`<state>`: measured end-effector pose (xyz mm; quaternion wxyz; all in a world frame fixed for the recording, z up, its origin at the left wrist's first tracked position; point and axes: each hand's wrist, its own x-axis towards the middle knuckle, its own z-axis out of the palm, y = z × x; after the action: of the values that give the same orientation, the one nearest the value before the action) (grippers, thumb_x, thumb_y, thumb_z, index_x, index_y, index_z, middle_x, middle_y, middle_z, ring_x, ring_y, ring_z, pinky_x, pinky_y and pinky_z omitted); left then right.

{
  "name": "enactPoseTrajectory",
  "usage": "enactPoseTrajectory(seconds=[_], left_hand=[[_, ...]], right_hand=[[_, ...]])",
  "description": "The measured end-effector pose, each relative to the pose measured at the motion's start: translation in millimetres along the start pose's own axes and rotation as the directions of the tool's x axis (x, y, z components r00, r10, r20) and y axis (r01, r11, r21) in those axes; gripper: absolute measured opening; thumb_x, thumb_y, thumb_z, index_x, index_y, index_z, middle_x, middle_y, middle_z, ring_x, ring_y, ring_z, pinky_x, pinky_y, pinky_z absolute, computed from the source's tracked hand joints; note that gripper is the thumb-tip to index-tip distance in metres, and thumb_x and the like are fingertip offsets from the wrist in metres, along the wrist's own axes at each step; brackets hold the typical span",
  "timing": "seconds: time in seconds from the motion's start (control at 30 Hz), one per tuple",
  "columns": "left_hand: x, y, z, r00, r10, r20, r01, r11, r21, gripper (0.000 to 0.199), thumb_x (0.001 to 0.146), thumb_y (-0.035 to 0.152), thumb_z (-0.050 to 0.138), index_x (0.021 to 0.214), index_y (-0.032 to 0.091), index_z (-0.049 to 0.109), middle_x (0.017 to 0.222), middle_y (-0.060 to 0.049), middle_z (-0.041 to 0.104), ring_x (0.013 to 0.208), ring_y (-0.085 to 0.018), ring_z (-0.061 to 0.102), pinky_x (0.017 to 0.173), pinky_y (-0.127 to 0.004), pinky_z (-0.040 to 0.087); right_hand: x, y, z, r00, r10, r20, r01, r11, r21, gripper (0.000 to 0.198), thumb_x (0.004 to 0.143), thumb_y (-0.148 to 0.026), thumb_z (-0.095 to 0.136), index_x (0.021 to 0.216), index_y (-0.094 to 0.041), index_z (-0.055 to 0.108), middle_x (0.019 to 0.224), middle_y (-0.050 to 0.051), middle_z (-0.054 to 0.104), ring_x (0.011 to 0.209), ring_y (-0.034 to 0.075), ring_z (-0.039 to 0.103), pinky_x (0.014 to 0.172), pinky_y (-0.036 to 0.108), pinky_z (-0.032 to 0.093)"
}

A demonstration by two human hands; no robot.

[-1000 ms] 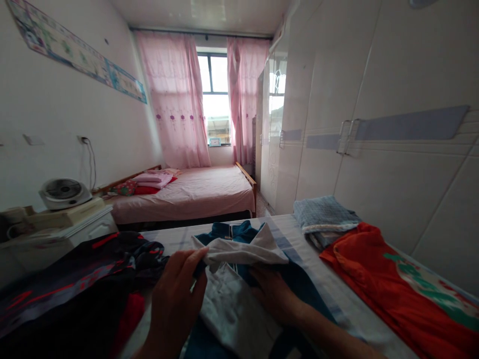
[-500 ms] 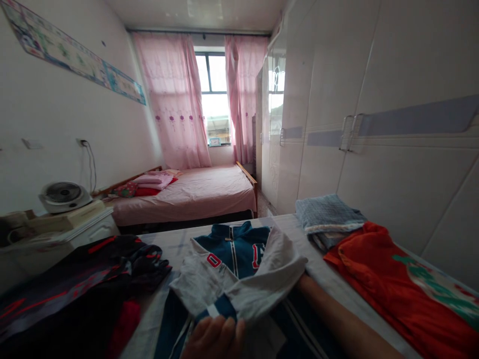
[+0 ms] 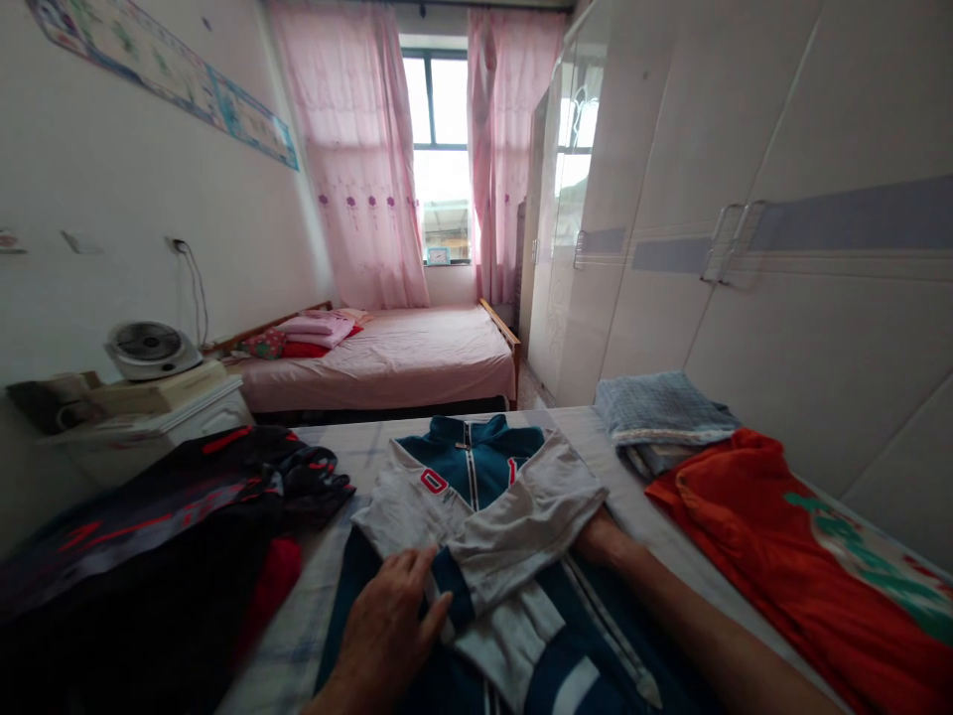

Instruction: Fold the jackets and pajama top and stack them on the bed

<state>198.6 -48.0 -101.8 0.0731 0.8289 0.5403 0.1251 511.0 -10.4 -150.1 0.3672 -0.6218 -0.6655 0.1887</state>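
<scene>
A teal and white zip jacket [image 3: 483, 477] with red-edged letters on its chest lies on the bed in front of me. Its white sleeves are folded across the front, one dark cuff [image 3: 454, 586] near the middle. My left hand [image 3: 391, 616] rests on the jacket beside that cuff, fingers stretched and thumb apart. My right hand [image 3: 600, 541] reaches under the folded white sleeve at the jacket's right side; cloth hides its fingers. Below the cuff, more white and teal cloth with a long zip shows.
Black and red clothing [image 3: 164, 556] lies to the left. To the right are an orange garment [image 3: 774, 536] and folded blue-grey cloth [image 3: 666, 407]. A small fan [image 3: 153, 348] stands on a cabinet at left. Beyond is a pink-covered bed [image 3: 417, 348]; a white wardrobe [image 3: 670, 199] lines the right.
My left hand has let go of the cuff and now lies spread on the jacket. My right hand shows slightly more at the sleeve's edge. The view has tilted down.
</scene>
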Motion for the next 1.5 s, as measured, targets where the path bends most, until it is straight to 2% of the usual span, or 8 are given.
enactPoseTrajectory(seconds=[0.23,0.37,0.5,0.63,0.83,1.13,1.37,1.5], left_hand=[[-4.5,-11.7,-1.6,0.998,0.053,-0.037,-0.053,0.999,-0.006,0.034,0.082,0.020,0.048,0.115,0.019,0.059,0.112,-0.009,0.061,0.108,-0.022,0.056,0.093,-0.035,0.045],[1.0,-2.2,4.8,0.938,0.305,-0.166,-0.301,0.952,0.049,0.038,0.086,0.023,0.048,0.123,0.023,0.055,0.136,-0.007,0.048,0.126,-0.024,0.043,0.101,-0.041,0.041],[6.2,9.8,14.5,0.883,0.459,-0.095,-0.454,0.888,0.068,0.043,0.079,0.031,0.062,0.122,0.028,0.055,0.130,-0.003,0.056,0.124,-0.029,0.046,0.100,-0.048,0.042],[13.6,11.4,19.9,0.907,0.383,-0.176,-0.377,0.924,0.071,0.021,0.086,0.030,0.054,0.103,0.027,0.064,0.111,0.000,0.067,0.116,-0.025,0.055,0.099,-0.048,0.042],[28.6,-5.2,45.1,0.702,0.654,-0.281,-0.542,0.747,0.384,0.045,0.086,0.047,0.049,0.124,0.023,0.054,0.125,-0.003,0.060,0.111,-0.025,0.058,0.083,-0.038,0.052],[42.7,-21.3,77.0,0.588,0.690,-0.422,-0.531,0.723,0.441,0.054,0.081,0.063,0.046,0.118,0.027,0.060,0.114,0.002,0.067,0.098,-0.020,0.064,0.073,-0.031,0.050],[43.5,-16.3,76.3,0.592,0.661,-0.461,-0.509,0.750,0.422,0.055,0.080,0.067,0.043,0.112,0.027,0.062,0.110,0.002,0.069,0.095,-0.020,0.065,0.072,-0.030,0.048],[36.5,-10.0,64.0,0.655,0.624,-0.427,-0.501,0.781,0.373,0.052,0.080,0.062,0.046,0.114,0.026,0.060,0.112,0.001,0.068,0.096,-0.022,0.065,0.073,-0.033,0.050]], right_hand=[[-57.3,-26.5,-50.5,1.000,0.018,-0.002,-0.016,0.876,-0.481,0.027,0.086,-0.025,0.037,0.088,-0.021,0.064,0.094,0.007,0.068,0.082,0.020,0.064,0.076,0.034,0.048],[-57.6,-25.1,-63.5,0.970,-0.166,-0.180,0.022,0.793,-0.608,0.033,0.089,-0.030,0.037,0.113,-0.018,0.058,0.120,0.012,0.060,0.110,0.024,0.056,0.093,0.038,0.042],[-49.0,-4.3,-55.8,0.991,-0.132,-0.017,0.095,0.790,-0.606,0.033,0.090,-0.033,0.038,0.111,-0.022,0.061,0.119,0.009,0.061,0.111,0.022,0.056,0.092,0.037,0.043],[-18.6,-3.3,-54.8,1.000,-0.031,0.005,0.028,0.805,-0.593,0.031,0.089,-0.024,0.036,0.099,-0.022,0.065,0.107,0.008,0.065,0.101,0.019,0.059,0.089,0.032,0.043],[71.4,-13.4,-30.8,0.998,0.031,-0.058,-0.058,0.831,-0.554,0.040,0.088,-0.029,0.042,0.123,-0.014,0.052,0.128,0.012,0.055,0.116,0.020,0.050,0.098,0.031,0.036],[171.9,-26.0,34.8,0.982,0.187,0.029,-0.145,0.842,-0.520,0.049,0.086,-0.052,0.045,0.114,-0.014,0.058,0.117,0.014,0.062,0.111,0.025,0.055,0.092,0.035,0.040],[197.3,-41.2,46.6,0.935,0.349,0.061,-0.259,0.792,-0.553,0.033,0.086,-0.040,0.054,0.109,-0.015,0.057,0.109,0.007,0.060,0.094,0.018,0.059,0.082,0.041,0.049],[191.9,-58.8,37.1,0.974,0.206,0.093,-0.131,0.850,-0.510,0.027,0.086,-0.034,0.057,0.103,-0.014,0.058,0.098,0.005,0.062,0.084,0.016,0.060,0.075,0.034,0.050]])
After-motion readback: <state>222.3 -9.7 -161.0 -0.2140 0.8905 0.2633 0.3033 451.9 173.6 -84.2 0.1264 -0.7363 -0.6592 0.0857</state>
